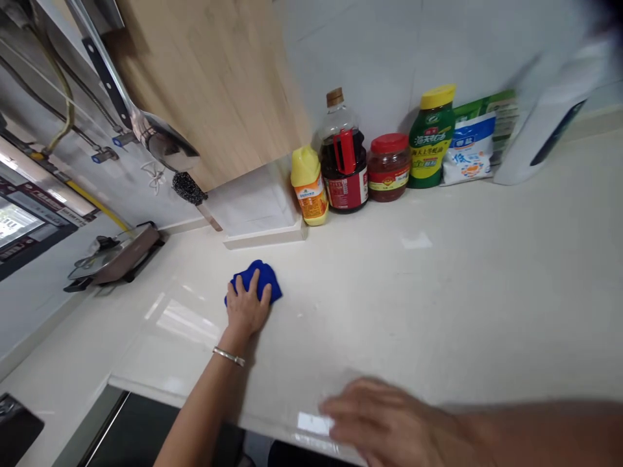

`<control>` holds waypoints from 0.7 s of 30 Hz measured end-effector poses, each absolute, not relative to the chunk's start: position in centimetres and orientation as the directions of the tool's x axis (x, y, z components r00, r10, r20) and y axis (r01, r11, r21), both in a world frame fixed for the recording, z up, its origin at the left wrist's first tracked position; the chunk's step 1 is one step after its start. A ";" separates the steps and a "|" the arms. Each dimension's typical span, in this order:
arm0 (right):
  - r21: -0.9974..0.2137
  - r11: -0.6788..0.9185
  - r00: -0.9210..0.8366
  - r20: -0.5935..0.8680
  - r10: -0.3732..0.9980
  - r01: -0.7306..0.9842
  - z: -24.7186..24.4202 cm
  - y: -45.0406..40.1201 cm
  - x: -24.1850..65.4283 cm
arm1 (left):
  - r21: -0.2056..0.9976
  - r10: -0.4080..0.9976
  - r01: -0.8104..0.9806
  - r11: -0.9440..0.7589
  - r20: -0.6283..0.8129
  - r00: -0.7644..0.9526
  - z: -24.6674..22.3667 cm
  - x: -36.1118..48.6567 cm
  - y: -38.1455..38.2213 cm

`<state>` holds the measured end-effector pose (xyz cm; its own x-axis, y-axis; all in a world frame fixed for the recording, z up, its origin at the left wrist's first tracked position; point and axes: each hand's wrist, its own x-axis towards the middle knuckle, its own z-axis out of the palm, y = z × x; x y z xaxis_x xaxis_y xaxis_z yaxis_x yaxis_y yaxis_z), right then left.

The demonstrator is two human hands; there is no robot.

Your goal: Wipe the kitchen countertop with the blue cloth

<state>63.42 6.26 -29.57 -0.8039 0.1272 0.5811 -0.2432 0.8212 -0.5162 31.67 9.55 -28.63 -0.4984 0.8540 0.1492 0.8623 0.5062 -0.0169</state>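
A bunched blue cloth [263, 277] lies on the white countertop [389, 292], left of the middle. Pressed down over it is my left hand [247, 306], palm down with its fingers spread. A silver bangle [228, 356] circles that wrist. Close to the front edge of the counter, my right hand [384, 421] is blurred by motion. Its fingers point left, loosely stretched out and slightly apart, and I see nothing in them. Whether it touches the counter I cannot tell.
Along the wall stand a yellow bottle [310, 188], a dark sauce bottle [343, 159], a red-lidded jar [389, 167], a green bottle [431, 139], a salt bag [470, 152] and a white bottle [540, 123]. A ladle [163, 139] hangs left; an electric pan [117, 256] sits beyond.
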 end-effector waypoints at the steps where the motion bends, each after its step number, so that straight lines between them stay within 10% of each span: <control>1: -0.515 0.832 -0.752 0.627 0.204 -0.204 -29.7 6.4 63.4 | -0.010 0.875 0.885 0.466 0.154 -0.459 -28.7 33.6 8.3; 5: -0.544 0.838 -0.561 0.705 0.434 -0.036 -30.8 8.3 62.7 | 0.052 0.944 0.956 0.290 0.151 -0.295 -29.2 41.3 4.0; 12: -0.430 0.887 -0.642 0.635 0.429 0.168 -32.1 9.9 65.1 | 0.215 0.990 0.971 0.101 0.076 -0.119 -30.3 53.4 0.4; 21: -0.285 0.880 -0.728 0.495 0.474 0.379 -32.6 6.7 71.2 | 0.853 0.983 0.505 -0.133 0.049 0.176 -26.0 47.5 -0.7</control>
<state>71.19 6.74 -32.59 -0.7284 0.4738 0.4948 0.3789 0.8804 -0.2853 47.49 -0.65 -25.98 0.1763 0.9831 0.0493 0.5047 -0.1333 0.8530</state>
